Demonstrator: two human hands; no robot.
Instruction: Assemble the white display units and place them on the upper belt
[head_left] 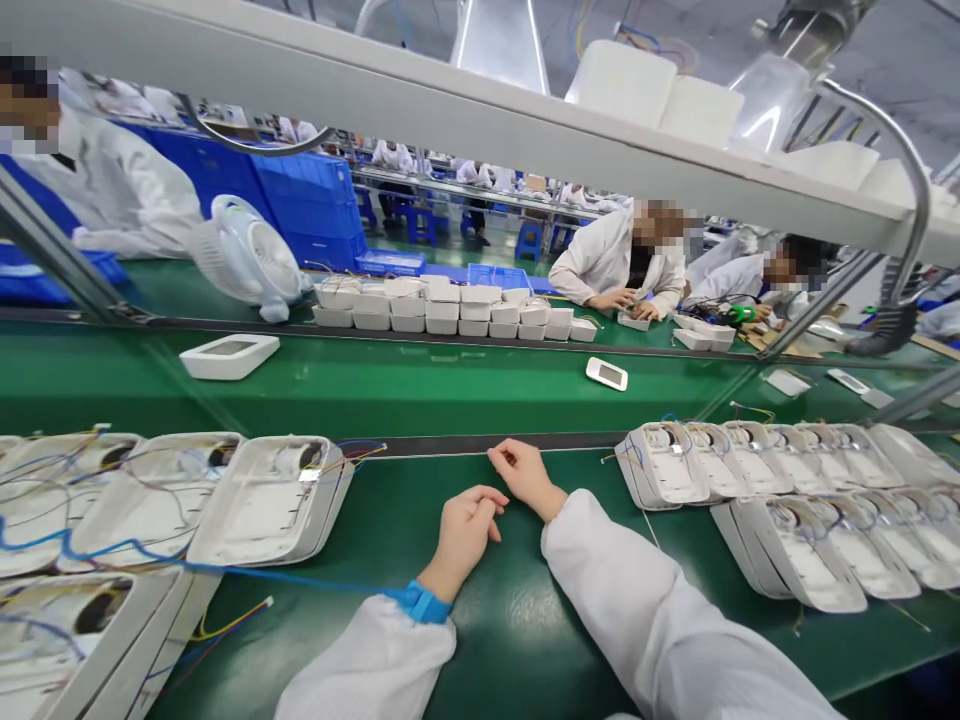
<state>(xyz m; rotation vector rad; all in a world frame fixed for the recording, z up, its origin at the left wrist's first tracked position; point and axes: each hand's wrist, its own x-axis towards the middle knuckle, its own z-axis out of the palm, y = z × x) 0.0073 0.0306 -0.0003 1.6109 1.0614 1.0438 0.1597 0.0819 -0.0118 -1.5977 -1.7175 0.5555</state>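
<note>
My left hand [465, 530] rests on the green bench [525, 620] with its fingers curled loosely and nothing visible in them. A blue wrist strap [420, 603] circles that wrist, with a blue cord running off to the left. My right hand [525, 475] lies just beyond it near the dark belt strip, fingers bent inward, holding nothing I can see. White shell halves with wires [270, 500] overlap in a row to the left. More white shells [787, 500] lean in rows to the right.
A green conveyor [420, 385] carries a white housing [229, 356] and a small white unit [606, 373]. Beyond it are stacked white parts [450, 308], a white fan [251, 255], blue crates and several people in white coats. A white shelf beam [450, 95] crosses overhead.
</note>
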